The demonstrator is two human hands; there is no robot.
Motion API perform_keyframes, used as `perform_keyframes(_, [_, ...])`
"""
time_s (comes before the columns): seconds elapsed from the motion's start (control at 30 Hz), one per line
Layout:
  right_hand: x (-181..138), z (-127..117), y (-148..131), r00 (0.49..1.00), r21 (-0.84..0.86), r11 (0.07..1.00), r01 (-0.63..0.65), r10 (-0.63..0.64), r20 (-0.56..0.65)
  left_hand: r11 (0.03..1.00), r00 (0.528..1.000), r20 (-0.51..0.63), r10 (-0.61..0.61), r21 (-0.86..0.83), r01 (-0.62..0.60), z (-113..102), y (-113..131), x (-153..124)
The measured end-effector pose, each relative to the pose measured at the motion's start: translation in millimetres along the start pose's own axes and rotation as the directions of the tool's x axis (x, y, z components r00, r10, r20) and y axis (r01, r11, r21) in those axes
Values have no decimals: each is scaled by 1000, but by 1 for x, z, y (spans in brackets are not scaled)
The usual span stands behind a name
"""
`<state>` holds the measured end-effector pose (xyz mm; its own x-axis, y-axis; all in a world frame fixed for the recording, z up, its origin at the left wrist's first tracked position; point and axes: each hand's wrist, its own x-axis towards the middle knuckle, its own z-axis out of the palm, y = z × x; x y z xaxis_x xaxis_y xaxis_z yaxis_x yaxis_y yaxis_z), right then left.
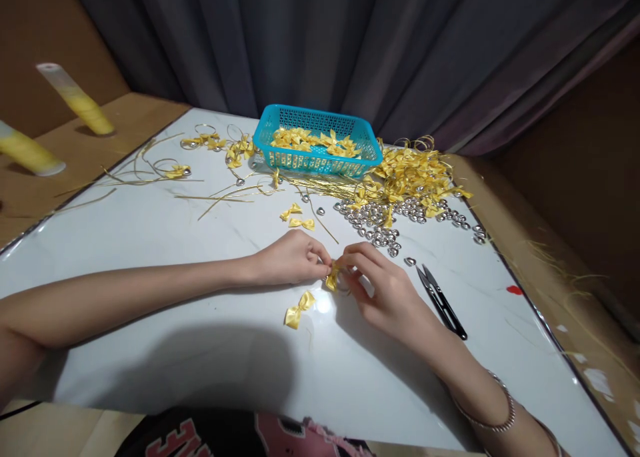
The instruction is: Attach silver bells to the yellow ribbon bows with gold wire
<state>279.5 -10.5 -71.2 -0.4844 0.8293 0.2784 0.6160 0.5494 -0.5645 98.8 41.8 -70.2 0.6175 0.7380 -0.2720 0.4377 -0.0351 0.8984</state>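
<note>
Above the middle of the table, my left hand [295, 257] pinches one side of a small yellow ribbon bow [331, 282]. Closed on the bow's other side are the fingertips of my right hand [383, 290], where a thin loop shows beside the ribbon. My fingers hide part of the bow. Just below it lies another yellow satin bow [299, 310]. Two more bows, one of them a flat bow [302, 223], rest beyond my left hand. Black thread snips [443, 303] lie to the right of my right hand, blades pointing away, near a single silver heart-shaped piece [410, 261].
A blue plastic basket [320, 161] holding yellow bows stands at the back. Right of it are a heap of bows with gold ties [415, 170] and scattered silver pieces [370, 220]. Gold strands [215, 197] lie on the left. Two yellow-filled tubes [83, 107] stand beyond the table's left edge.
</note>
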Motion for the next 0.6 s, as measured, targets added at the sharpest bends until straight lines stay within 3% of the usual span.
perform_keyframes(0.17, [-1, 2, -1, 997, 7, 1000, -21, 20, 76, 999, 1000, 9, 20, 44, -20, 2, 1, -2])
perform_keyframes(0.6, [-1, 2, 3, 991, -15, 1000, 24, -22, 135, 996, 999, 42, 33, 84, -37, 0, 1, -3])
